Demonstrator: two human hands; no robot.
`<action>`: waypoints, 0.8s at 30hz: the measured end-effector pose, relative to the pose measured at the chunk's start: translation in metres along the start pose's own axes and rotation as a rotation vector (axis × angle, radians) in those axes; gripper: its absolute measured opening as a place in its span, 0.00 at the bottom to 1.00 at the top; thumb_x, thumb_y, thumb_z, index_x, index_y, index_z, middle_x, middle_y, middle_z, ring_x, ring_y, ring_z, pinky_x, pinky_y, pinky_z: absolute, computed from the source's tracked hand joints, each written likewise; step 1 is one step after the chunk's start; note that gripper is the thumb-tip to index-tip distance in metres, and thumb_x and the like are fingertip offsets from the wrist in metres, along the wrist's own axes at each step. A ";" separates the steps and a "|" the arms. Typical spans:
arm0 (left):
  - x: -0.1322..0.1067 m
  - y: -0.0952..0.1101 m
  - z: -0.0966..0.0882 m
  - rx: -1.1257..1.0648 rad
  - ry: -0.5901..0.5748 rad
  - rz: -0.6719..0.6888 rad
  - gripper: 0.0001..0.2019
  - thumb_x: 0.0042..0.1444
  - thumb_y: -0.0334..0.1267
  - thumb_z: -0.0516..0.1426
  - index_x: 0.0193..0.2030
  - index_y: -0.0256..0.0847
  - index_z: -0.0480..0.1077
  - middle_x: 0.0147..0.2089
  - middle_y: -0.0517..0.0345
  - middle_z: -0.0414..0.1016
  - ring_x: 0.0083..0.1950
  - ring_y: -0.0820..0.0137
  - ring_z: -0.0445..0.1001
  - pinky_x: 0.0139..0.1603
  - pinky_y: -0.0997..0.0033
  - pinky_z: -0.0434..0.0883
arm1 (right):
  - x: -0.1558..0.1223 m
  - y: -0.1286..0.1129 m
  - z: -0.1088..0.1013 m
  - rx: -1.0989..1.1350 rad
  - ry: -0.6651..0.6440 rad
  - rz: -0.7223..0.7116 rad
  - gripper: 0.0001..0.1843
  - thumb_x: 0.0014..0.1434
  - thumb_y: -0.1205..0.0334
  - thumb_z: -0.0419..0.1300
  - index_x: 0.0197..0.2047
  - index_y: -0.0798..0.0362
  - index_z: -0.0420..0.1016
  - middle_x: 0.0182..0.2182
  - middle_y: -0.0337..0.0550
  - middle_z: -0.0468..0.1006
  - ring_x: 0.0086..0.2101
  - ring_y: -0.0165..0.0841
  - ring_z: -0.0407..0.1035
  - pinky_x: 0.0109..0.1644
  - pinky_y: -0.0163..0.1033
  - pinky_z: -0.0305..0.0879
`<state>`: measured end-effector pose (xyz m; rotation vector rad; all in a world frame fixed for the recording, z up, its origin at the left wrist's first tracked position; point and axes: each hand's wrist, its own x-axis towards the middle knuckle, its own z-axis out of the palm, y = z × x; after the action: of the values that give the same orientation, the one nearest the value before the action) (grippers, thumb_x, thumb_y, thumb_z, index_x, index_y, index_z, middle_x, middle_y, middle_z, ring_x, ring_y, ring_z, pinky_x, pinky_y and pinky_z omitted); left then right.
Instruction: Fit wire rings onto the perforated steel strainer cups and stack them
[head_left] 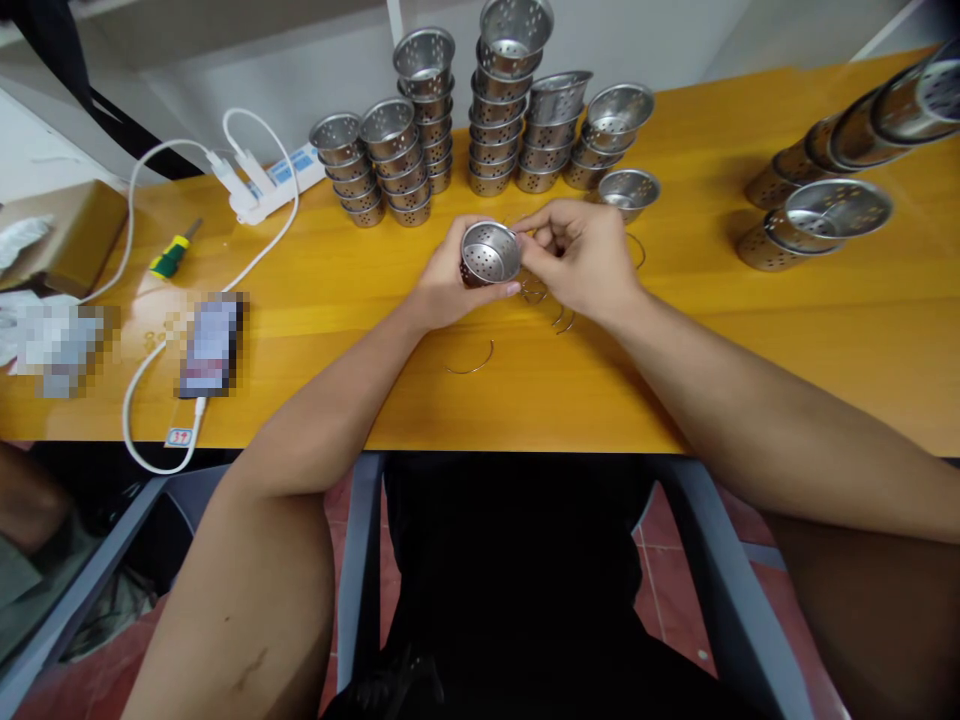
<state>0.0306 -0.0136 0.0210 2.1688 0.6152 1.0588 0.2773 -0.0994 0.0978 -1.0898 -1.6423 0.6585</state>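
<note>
My left hand (pixel 441 290) is wrapped round a small perforated metal cup (pixel 490 254), its open mouth tilted toward me. At the cup's right rim, my right hand (pixel 589 258) is closed in a pinch; whatever lies between the fingertips is too small to make out. Thin curved wires (pixel 534 291) lie on the table beneath the right hand, partly hidden by it. One more curved wire (pixel 472 369) rests nearer the table's front edge. Just behind the right hand stands a single perforated cup (pixel 630 192).
Stacks of perforated cups (pixel 491 130) line the back of the wooden table (pixel 585 400). More stacked cups (pixel 832 215) stand at the right, some leaning. On the left are a power strip (pixel 277 185) with white cables, a screwdriver (pixel 172 255), a phone (pixel 212 345) and a cardboard box (pixel 75 240).
</note>
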 end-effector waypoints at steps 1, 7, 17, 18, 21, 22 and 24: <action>0.000 0.002 0.000 -0.002 -0.007 -0.004 0.60 0.64 0.87 0.74 0.87 0.51 0.63 0.77 0.43 0.81 0.78 0.49 0.88 0.85 0.37 0.84 | 0.000 0.000 0.001 -0.005 0.005 -0.009 0.28 0.71 0.23 0.85 0.46 0.37 0.89 0.32 0.43 0.77 0.32 0.44 0.68 0.38 0.55 0.73; 0.000 0.006 0.000 0.016 -0.023 -0.012 0.63 0.62 0.84 0.77 0.89 0.49 0.61 0.79 0.40 0.79 0.81 0.47 0.87 0.86 0.36 0.84 | 0.001 0.007 0.006 -0.013 0.044 -0.017 0.32 0.71 0.19 0.84 0.48 0.39 0.90 0.31 0.43 0.76 0.33 0.44 0.71 0.39 0.54 0.78; -0.002 0.014 0.002 0.003 0.013 -0.059 0.62 0.58 0.80 0.82 0.85 0.48 0.66 0.77 0.41 0.83 0.75 0.49 0.90 0.82 0.41 0.86 | 0.000 0.010 0.013 -0.051 0.067 -0.011 0.27 0.74 0.24 0.82 0.51 0.38 0.91 0.29 0.41 0.71 0.31 0.45 0.71 0.39 0.54 0.81; -0.002 0.017 0.002 -0.008 0.012 -0.068 0.61 0.58 0.80 0.82 0.84 0.48 0.66 0.76 0.41 0.84 0.74 0.50 0.91 0.81 0.42 0.86 | 0.000 0.009 0.014 -0.052 0.071 -0.011 0.26 0.74 0.25 0.83 0.51 0.38 0.91 0.28 0.40 0.71 0.31 0.45 0.71 0.39 0.55 0.81; -0.003 0.022 0.002 -0.029 -0.006 -0.083 0.57 0.63 0.80 0.80 0.83 0.47 0.67 0.75 0.42 0.86 0.70 0.52 0.91 0.80 0.43 0.87 | 0.000 0.004 0.014 -0.036 0.072 -0.021 0.23 0.74 0.29 0.84 0.48 0.39 0.91 0.29 0.41 0.73 0.31 0.44 0.72 0.39 0.55 0.82; -0.003 0.022 0.002 -0.034 -0.010 -0.084 0.55 0.65 0.79 0.79 0.83 0.47 0.68 0.75 0.42 0.86 0.70 0.53 0.91 0.79 0.43 0.87 | 0.001 0.001 0.012 -0.018 0.061 -0.026 0.23 0.75 0.30 0.84 0.46 0.39 0.91 0.30 0.43 0.76 0.32 0.44 0.73 0.39 0.54 0.82; -0.003 0.018 0.002 -0.061 -0.015 -0.083 0.51 0.68 0.78 0.77 0.82 0.47 0.69 0.74 0.43 0.86 0.69 0.54 0.91 0.78 0.44 0.88 | 0.001 -0.007 0.006 0.037 0.008 -0.024 0.25 0.74 0.29 0.85 0.43 0.40 0.90 0.34 0.45 0.82 0.34 0.44 0.76 0.37 0.52 0.81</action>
<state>0.0324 -0.0286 0.0317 2.0788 0.6519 1.0032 0.2691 -0.1006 0.1017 -1.0435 -1.6282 0.6653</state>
